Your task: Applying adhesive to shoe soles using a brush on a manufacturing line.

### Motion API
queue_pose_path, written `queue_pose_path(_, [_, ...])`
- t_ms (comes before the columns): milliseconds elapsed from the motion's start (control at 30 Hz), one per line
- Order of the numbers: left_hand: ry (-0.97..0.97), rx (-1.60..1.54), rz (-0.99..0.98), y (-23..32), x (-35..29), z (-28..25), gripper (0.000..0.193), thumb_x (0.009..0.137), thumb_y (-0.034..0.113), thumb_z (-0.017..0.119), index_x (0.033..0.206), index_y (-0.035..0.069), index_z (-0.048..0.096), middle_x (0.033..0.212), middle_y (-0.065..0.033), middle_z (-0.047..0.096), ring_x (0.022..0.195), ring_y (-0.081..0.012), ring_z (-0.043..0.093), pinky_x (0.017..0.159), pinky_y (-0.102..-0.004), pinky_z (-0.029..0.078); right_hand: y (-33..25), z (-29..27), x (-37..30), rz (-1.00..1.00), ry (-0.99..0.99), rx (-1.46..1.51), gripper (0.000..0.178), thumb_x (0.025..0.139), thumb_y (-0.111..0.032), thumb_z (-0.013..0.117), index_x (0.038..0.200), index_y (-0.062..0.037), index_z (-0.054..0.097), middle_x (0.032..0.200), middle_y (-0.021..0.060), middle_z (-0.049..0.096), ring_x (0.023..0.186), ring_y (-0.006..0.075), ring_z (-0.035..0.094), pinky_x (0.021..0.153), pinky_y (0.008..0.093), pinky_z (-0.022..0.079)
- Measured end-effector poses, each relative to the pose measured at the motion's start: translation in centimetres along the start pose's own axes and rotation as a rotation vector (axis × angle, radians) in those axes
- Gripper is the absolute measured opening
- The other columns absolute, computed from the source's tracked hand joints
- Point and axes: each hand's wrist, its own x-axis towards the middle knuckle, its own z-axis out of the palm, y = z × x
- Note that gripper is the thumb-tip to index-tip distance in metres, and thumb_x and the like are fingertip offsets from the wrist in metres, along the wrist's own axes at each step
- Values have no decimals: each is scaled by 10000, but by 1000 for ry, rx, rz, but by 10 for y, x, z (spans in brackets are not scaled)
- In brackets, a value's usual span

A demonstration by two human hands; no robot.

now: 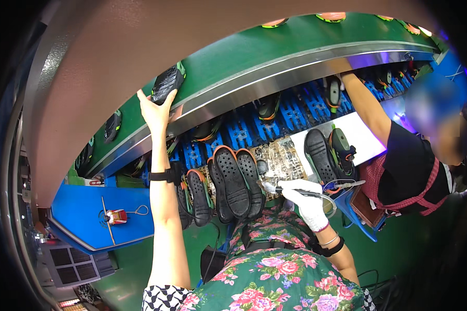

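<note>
My bare left hand [158, 110] reaches far up to the green conveyor belt. Its thumb and fingers are closed round the near end of a black shoe sole [167, 85] with green edging. In a white glove, my right hand [307, 202] grips a thin brush-like tool [271, 187] with a tube attached. The tool's tip is close to a row of black perforated soles [232, 179] with orange edges, which lean side by side in front of me. Whether the tip touches the nearest sole cannot be told.
Blue racks [238, 133] line the space under the conveyor's metal edge [275, 74]. At right sits a co-worker [399, 160], an arm stretched toward the racks, beside more soles [320, 155]. A blue table [78, 207] at left carries a small wrapped item [118, 216].
</note>
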Motion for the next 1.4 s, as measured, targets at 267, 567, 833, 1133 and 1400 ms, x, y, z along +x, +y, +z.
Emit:
queue_pose_path(267, [122, 136, 293, -1, 8, 15, 681, 785, 331, 838, 1412, 364, 573, 1466, -219, 408, 1330, -376, 407, 1074, -499, 374, 12, 0, 0, -67, 42, -20, 209, 862, -8, 722, 1067, 15, 756, 1008, 84, 762, 904, 135, 693, 827, 280, 546])
queue_pose_path(567, [108, 420, 554, 4, 2, -4, 372, 827, 250, 760, 1198, 252, 743, 1444, -138, 528, 1239, -399, 527, 1032, -493, 432, 13, -8, -9, -67, 89, 44, 173, 881, -32, 731, 1045, 18, 753, 990, 73, 752, 902, 145, 693, 795, 288, 567])
queue_pose_path(833, [-503, 454, 436, 55, -43, 19, 680, 1000, 466, 522, 1508, 28, 410, 1583, -227, 338, 1456, -400, 313, 1188, -528, 219, 50, -14, -10, -44, 62, -17, 203, 918, -111, 713, 1092, -12, 748, 996, 85, 756, 932, 149, 694, 821, 302, 578])
queue_pose_path(1133, [-857, -61, 501, 209, -2, 146, 877, 954, 466, 612, 1606, 100, 153, 1528, -304, 374, 1412, -498, 318, 1183, -513, 262, 71, -36, -7, -158, 243, 208, 212, 889, -181, 773, 1053, -48, 768, 971, 37, 758, 878, 102, 676, 791, 260, 562])
queue_pose_path(1400, [-918, -84, 475, 266, 86, 246, 1009, 851, 377, 748, 1586, 50, 138, 1318, -304, 595, 1224, -421, 594, 1048, -432, 455, 36, -60, -31, -101, 328, 255, 346, 881, -134, 765, 1174, 38, 703, 1088, 79, 749, 1008, 127, 675, 939, 273, 518])
